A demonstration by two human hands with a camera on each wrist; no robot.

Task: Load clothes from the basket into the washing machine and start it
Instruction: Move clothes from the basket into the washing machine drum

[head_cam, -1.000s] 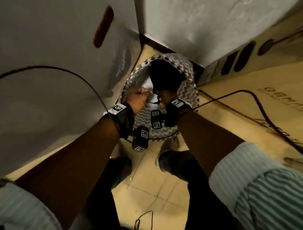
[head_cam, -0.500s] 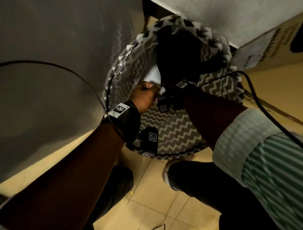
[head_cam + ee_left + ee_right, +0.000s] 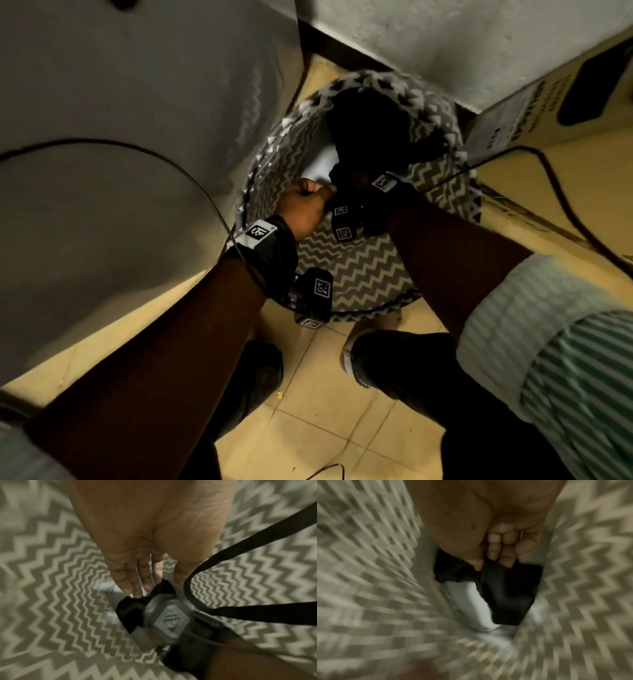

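A grey-and-white chevron laundry basket (image 3: 359,274) stands on the floor between the washing machine (image 3: 137,137) and a carton. Inside it a black garment (image 3: 370,130) lies over a white cloth (image 3: 323,164). My right hand (image 3: 494,559) reaches into the basket and pinches a fold of the black garment (image 3: 505,595) with curled fingers; the white cloth (image 3: 467,601) shows beneath. In the head view my right hand (image 3: 358,180) is mostly hidden by its wrist strap. My left hand (image 3: 149,585) points down into the basket (image 3: 51,588), fingers fairly straight, tips touching the black garment (image 3: 130,609).
A cardboard carton (image 3: 548,120) stands right of the basket, and a rough wall (image 3: 428,34) rises behind it. Black cables (image 3: 565,205) cross the carton and the machine's side. My feet and legs (image 3: 394,370) stand on tan floor tiles in front of the basket.
The head view has dropped closer over the basket. Both hands stay at the black garment, and the right hand has sunk a little deeper into the basket.
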